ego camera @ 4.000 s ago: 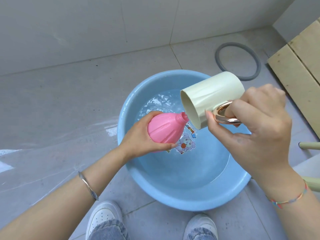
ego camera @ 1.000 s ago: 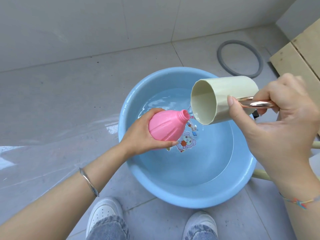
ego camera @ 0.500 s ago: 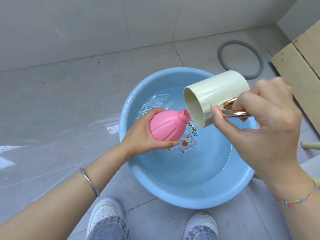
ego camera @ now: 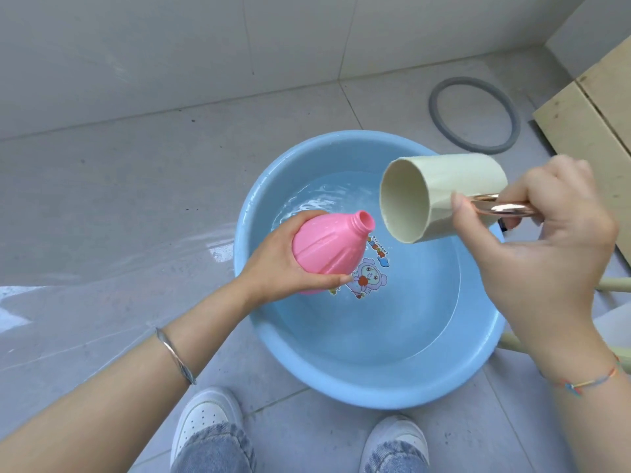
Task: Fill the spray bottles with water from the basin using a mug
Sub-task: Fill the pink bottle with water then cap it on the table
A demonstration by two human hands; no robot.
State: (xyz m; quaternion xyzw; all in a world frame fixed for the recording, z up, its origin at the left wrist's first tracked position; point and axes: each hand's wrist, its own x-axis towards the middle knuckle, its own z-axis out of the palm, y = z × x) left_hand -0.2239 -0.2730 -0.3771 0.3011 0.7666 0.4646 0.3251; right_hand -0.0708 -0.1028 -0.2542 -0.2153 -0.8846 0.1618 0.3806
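On the left, the left hand (ego camera: 273, 264) wraps round the belly of the pink spray bottle (ego camera: 327, 254), thumb along its near side. It holds the bottle tilted over the left part of the basin (ego camera: 375, 394), the open neck pointing up and right. The bottle has no spray head on it and looks like thin, ribbed plastic: probably light, a little squeezable and slick when wet, so the wide belly is the sensible place to hold it. How full it is cannot be told through the opaque wall.

The blue basin sits on the tiled floor and holds shallow clear water (ego camera: 392, 319); a cartoon sticker (ego camera: 368, 278) shows through on its bottom.

Further right, the cream mug (ego camera: 440, 192) lies almost on its side, with its mouth just beside the bottle neck but not touching it. No water shows inside the mug and no stream is visible. It looks rigid and heavier than the bottle. The right hand (ego camera: 546, 254) grips its shiny copper handle (ego camera: 502, 209), thumb braced on the mug wall.
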